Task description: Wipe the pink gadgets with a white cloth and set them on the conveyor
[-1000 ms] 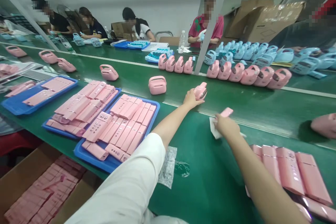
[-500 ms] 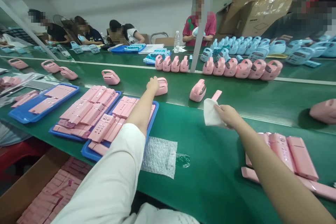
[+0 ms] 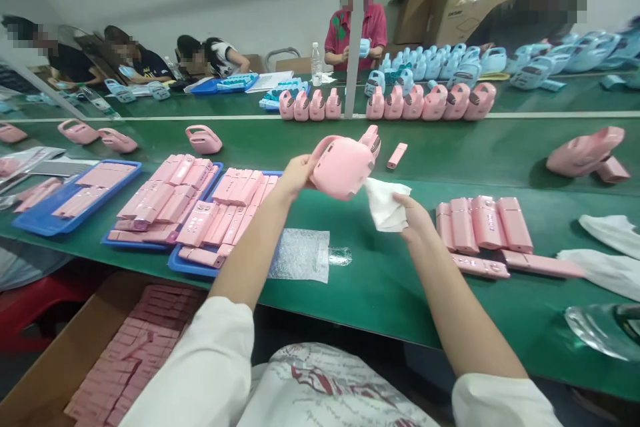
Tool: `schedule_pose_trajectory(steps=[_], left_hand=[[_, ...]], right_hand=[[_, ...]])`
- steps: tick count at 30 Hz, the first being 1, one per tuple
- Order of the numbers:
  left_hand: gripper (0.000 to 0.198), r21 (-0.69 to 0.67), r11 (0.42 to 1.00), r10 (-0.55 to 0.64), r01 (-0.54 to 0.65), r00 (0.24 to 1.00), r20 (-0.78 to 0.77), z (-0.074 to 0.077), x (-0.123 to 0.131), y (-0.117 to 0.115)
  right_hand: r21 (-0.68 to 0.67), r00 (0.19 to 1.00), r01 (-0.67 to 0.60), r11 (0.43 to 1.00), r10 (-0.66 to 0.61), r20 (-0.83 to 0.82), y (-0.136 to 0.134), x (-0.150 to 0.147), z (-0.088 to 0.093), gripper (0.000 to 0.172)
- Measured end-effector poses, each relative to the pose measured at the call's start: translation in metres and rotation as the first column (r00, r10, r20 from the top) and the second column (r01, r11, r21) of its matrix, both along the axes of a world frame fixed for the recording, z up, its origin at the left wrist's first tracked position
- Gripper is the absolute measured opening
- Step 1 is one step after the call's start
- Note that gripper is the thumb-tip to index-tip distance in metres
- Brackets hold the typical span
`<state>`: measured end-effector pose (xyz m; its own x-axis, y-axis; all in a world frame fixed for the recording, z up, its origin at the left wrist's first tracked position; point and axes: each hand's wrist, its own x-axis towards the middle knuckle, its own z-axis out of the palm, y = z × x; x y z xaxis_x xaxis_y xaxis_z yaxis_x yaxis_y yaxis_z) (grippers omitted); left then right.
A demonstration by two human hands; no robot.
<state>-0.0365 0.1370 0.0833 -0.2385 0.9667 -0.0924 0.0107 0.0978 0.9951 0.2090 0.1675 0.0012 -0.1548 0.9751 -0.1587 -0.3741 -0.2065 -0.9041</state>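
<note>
My left hand (image 3: 299,175) is closed round the handle of a pink plastic housing (image 3: 342,168), lifted above the green bench with its smooth rounded side showing. My right hand (image 3: 413,213) pinches a white cloth (image 3: 387,205), which hangs just right of the housing's lower edge. Partly hidden behind the held piece stands another pink housing (image 3: 371,139). A small pink bar (image 3: 397,155) lies on the bench beyond the cloth. What the pink housings belong to, I cannot make out.
Blue trays (image 3: 175,260) with stacked pink bars stand at left, beside a bubble-wrap pouch (image 3: 303,255). More pink bars (image 3: 486,222) and white gloves (image 3: 607,233) lie at right. Pink housings (image 3: 435,103) line the far ledge. Co-workers (image 3: 356,33) sit opposite. A carton (image 3: 65,337) stands below left.
My left hand has taken the pink housing off the bench and brought it right, towards me. My right hand with the cloth has come in closer to it. The view has shifted.
</note>
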Motion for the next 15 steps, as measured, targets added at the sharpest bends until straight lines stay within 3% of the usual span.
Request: schedule_pose_trajectory(steps=[2, 5, 9, 12, 15], left_hand=[[0.041, 0.004, 0.999, -0.049, 0.049, 0.984, 0.17, -0.013, 0.023, -0.02], [0.047, 0.011, 0.997, -0.073, 0.073, 0.958, 0.277, -0.036, 0.048, -0.036], [0.047, 0.069, 0.997, 0.004, -0.033, 0.922, 0.388, -0.061, 0.066, -0.031], [0.036, 0.12, 0.984, 0.064, -0.129, 0.897, 0.437, -0.069, 0.074, -0.024], [0.035, 0.124, 0.982, 0.076, -0.141, 0.904, 0.421, -0.071, 0.079, -0.025]], right_hand=[[-0.129, 0.999, -0.009, 0.992, 0.003, -0.047, -0.011, -0.005, 0.0, 0.012], [-0.22, 0.995, -0.052, 0.974, 0.031, -0.099, -0.027, -0.01, 0.005, 0.014], [-0.159, 0.947, -0.204, 0.966, 0.154, -0.281, -0.044, -0.015, 0.014, 0.026], [-0.187, 0.879, -0.367, 0.911, 0.274, -0.39, -0.052, -0.024, 0.013, 0.04], [-0.275, 0.908, -0.285, 0.918, 0.167, -0.384, -0.056, -0.036, 0.005, 0.039]])
